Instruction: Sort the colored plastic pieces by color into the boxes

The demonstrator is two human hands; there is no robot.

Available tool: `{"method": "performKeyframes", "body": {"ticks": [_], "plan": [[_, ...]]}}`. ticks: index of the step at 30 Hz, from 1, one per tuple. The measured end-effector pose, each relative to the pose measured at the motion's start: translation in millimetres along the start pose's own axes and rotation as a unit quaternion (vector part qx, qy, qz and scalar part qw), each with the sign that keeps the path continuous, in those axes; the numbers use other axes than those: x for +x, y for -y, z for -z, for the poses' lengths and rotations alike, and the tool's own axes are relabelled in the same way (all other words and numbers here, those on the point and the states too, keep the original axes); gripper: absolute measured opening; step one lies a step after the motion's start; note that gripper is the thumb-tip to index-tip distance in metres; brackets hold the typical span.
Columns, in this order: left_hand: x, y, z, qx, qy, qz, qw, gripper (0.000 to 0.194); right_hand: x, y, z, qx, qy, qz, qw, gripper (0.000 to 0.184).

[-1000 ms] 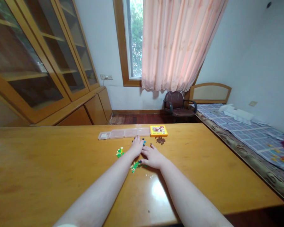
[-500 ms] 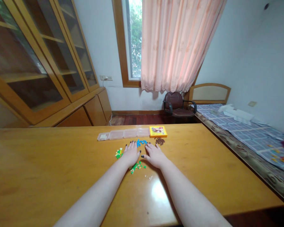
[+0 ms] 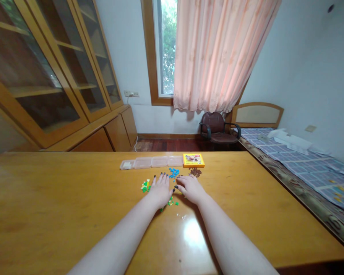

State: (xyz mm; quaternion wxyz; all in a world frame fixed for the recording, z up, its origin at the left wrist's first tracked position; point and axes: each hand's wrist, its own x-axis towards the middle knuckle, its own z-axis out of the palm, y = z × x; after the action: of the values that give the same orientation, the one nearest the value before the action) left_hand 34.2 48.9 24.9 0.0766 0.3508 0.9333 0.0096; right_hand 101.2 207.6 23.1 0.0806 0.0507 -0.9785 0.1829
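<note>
On the wooden table (image 3: 80, 198), my left hand (image 3: 161, 193) lies low with its fingers stretched out and apart, fingertips just short of a small heap of blue toy bricks (image 3: 174, 173). My right hand (image 3: 190, 188) is beside it, fingers extended and slightly bent, thumb pointing at the left thumb. No held piece shows in either hand, though the undersides are hidden. Left of my left hand is a little pile of green, white and yellow bricks (image 3: 145, 186). Scattered green bricks (image 3: 176, 203) lie partly under that hand. Brown bricks (image 3: 195, 172) are heaped beyond my right fingers.
A row of clear plastic trays (image 3: 142, 163) stands behind the heaps, joined on the right by a yellow box (image 3: 194, 160). Tiny pale pieces (image 3: 181, 217) lie nearer me. A bed (image 3: 298, 152) is right of the table, and an armchair (image 3: 218, 128) stands beyond it.
The blue bricks sit closer together than before. My left hand covers more of the scattered green bricks, and my right fingers are bent a little more. The view has shifted slightly.
</note>
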Motion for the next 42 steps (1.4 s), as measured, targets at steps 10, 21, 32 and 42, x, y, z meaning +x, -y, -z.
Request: {"method": "performKeyframes", "body": {"ticks": [10,21,32,42], "plan": [[15.0,-9.5,-9.4,0.003,0.045,-0.044,0.998,0.063,-1.5,12.2,-1.0,0.007,0.016,0.042,0.999,0.029],[11.8,18.0,1.3,-0.07,-0.019,-0.031,0.997,0.064,5.5,1.8,-8.8,-0.001,0.026,-0.032,0.999,0.054],[-24.9,90.1,1.0,-0.059,-0.034,0.067,0.995,0.071,4.8,11.7,-9.6,0.027,0.059,0.071,0.995,0.049],[-15.4,81.0,-21.0,-0.08,-0.053,-0.022,0.995,0.065,6.8,-8.9,-20.0,0.222,-0.098,-0.039,0.969,0.044]]}}
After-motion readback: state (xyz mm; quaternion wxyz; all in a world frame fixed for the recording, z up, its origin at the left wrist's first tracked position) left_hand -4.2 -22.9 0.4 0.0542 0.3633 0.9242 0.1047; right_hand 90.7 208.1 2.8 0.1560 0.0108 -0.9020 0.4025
